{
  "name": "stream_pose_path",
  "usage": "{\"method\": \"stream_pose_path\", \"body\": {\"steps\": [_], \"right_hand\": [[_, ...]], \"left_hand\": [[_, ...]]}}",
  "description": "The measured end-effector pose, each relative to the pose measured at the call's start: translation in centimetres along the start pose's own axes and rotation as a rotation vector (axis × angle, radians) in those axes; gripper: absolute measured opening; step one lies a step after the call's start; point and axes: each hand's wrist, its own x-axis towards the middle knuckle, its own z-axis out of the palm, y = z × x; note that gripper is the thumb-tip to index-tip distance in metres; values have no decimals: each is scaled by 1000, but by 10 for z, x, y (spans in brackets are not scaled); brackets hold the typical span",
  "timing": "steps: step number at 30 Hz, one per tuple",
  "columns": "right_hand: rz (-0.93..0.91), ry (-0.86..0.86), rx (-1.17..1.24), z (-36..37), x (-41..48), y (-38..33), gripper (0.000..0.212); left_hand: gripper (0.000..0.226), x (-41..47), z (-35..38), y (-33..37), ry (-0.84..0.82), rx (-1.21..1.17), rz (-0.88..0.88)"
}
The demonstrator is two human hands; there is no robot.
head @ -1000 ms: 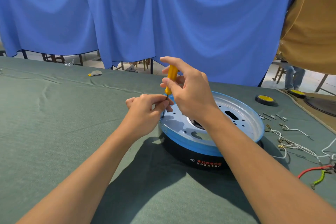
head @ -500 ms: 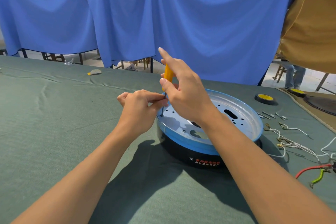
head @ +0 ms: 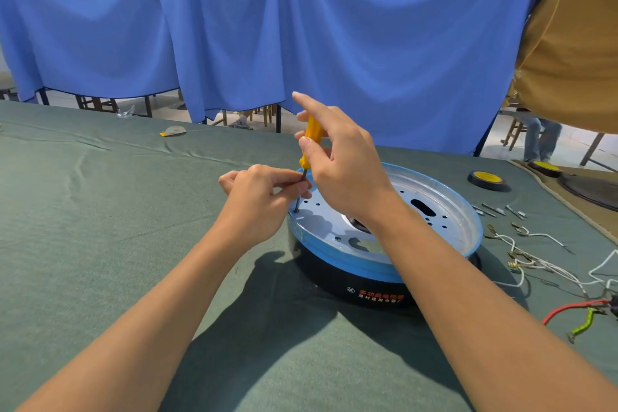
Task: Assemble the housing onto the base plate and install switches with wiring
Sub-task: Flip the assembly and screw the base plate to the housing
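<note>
Base plate [head: 458,207] sits atop the black housing [head: 334,274] on the green cloth [head: 100,227] — left hand [head: 257,204] pinches the screwdriver [head: 312,134] shaft at the plate's rim, right hand [head: 347,174] grips its yellow handle, forefinger now lifted straight, curled a second ago

housing [head: 334,278] on table [head: 100,244] | screwdriver [head: 310,140] upright at its left rim | wires [head: 535,265] right (tape roll [head: 486,179] behind them)
</note>
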Motion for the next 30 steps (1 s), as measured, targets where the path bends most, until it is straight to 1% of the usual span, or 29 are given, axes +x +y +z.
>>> {"method": "stream_pose_path", "body": {"steps": [2, 6, 8, 10, 13, 14, 17, 19, 23, 24, 28, 30], "right_hand": [[-9, 14, -17, 0, 0, 1, 48], [19, 94, -110, -3, 3, 9, 38], [17, 90, -109, -4, 2, 10, 33], [14, 57, -97, -3, 0, 8, 34], [41, -21, -52, -2, 0, 3, 49], [54, -38, -23, -3, 1, 2, 50], [74, -71, 31, -8, 4, -4, 47], [81, -123, -5, -13, 10, -5, 39], [120, -282, -161, -24, 35, -12, 16], [128, -316, -208, -26, 42, -14, 14], [205, -531, -385, -35, 63, -19, 19], [235, -633, -498, -35, 71, -20, 26]], "left_hand": [[19, -1, 1, -1, -11, -13, 8], [11, -5, 5, 2, 96, -40, 14], [8, -5, 4, 3, 130, -32, -1], [8, -4, 3, 3, 121, -27, 2], [15, -4, 1, 3, 76, -15, 18], [16, -4, 1, 3, 59, -15, 13], [20, -3, 1, 2, 17, -16, -1], [21, -3, 1, 1, 4, -37, -11], [20, -5, 4, -1, 15, -136, -44], [18, -6, 5, -1, 22, -157, -48], [12, -6, 5, 1, 54, -191, -55], [11, -5, 4, 1, 46, -234, -68]]}}
